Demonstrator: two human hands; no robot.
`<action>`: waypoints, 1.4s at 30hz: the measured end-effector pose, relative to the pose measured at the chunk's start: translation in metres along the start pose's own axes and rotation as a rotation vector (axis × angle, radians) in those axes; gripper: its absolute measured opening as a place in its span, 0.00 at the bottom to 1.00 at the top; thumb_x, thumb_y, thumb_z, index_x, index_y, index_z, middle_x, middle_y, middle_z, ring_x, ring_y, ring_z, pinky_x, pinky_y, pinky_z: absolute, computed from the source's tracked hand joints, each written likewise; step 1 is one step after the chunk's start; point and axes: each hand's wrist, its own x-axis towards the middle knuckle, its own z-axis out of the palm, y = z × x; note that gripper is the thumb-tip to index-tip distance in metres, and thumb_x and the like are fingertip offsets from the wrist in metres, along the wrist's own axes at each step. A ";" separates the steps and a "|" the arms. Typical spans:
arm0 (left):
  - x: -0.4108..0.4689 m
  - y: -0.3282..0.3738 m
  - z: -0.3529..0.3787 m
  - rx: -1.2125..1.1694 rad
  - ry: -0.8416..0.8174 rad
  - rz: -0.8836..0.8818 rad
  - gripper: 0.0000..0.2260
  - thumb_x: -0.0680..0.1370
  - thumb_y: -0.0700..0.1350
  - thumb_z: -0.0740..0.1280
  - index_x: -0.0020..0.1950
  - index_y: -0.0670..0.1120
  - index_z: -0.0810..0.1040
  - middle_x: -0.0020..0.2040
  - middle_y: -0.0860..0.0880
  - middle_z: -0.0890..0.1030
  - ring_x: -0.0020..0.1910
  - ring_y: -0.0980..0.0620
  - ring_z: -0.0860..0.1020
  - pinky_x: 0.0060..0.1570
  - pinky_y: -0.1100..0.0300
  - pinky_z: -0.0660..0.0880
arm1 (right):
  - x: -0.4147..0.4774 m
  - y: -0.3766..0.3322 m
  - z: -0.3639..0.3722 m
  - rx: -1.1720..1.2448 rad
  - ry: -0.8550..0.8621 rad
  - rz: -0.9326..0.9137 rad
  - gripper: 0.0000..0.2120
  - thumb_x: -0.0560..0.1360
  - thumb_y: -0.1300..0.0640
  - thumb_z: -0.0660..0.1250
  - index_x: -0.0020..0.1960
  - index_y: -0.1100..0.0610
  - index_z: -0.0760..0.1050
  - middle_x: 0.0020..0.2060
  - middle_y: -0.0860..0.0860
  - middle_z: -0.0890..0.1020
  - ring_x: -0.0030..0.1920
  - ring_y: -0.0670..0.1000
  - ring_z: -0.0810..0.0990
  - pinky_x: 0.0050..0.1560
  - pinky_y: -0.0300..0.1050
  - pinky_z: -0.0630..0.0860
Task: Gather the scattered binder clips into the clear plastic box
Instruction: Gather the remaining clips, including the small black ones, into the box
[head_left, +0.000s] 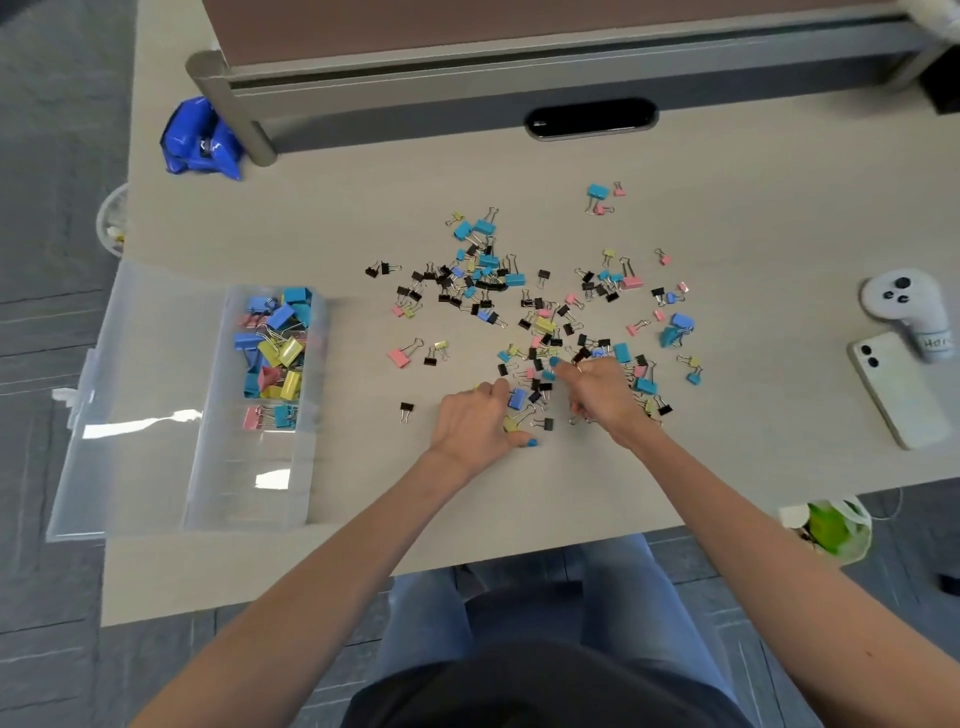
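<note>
You have binder clips (540, 322) scattered on the counter (363, 208) right of the clear plastic box (208, 457), some already inside | your left hand (475, 415) and right hand (605, 395) curl fingers into the pile — can't tell what they hold | likely light, stiff, snag-prone — pinch bodies, not wire loops

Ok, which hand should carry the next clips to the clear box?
Left, probably. The left hand lies between the box and the right hand, so the right would have to reach across it.
</note>
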 end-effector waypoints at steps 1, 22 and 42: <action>0.000 0.001 0.002 0.025 -0.001 0.002 0.27 0.73 0.66 0.64 0.58 0.45 0.69 0.53 0.48 0.79 0.50 0.47 0.80 0.39 0.57 0.67 | 0.000 0.001 0.001 -0.068 -0.021 -0.050 0.18 0.80 0.58 0.60 0.32 0.60 0.76 0.26 0.55 0.77 0.23 0.49 0.70 0.28 0.39 0.68; -0.031 -0.063 -0.004 -0.113 0.050 -0.120 0.10 0.76 0.51 0.60 0.48 0.45 0.69 0.44 0.49 0.79 0.41 0.42 0.77 0.39 0.55 0.70 | -0.005 -0.005 0.041 -1.077 -0.123 -0.518 0.18 0.78 0.50 0.64 0.59 0.62 0.65 0.48 0.58 0.81 0.47 0.60 0.80 0.38 0.46 0.68; 0.000 -0.037 -0.037 -1.280 -0.133 -0.439 0.09 0.80 0.50 0.62 0.42 0.48 0.74 0.36 0.50 0.76 0.27 0.57 0.67 0.25 0.65 0.57 | 0.010 0.001 0.024 -0.144 -0.022 -0.295 0.03 0.77 0.60 0.67 0.44 0.56 0.77 0.36 0.48 0.76 0.32 0.44 0.71 0.33 0.38 0.68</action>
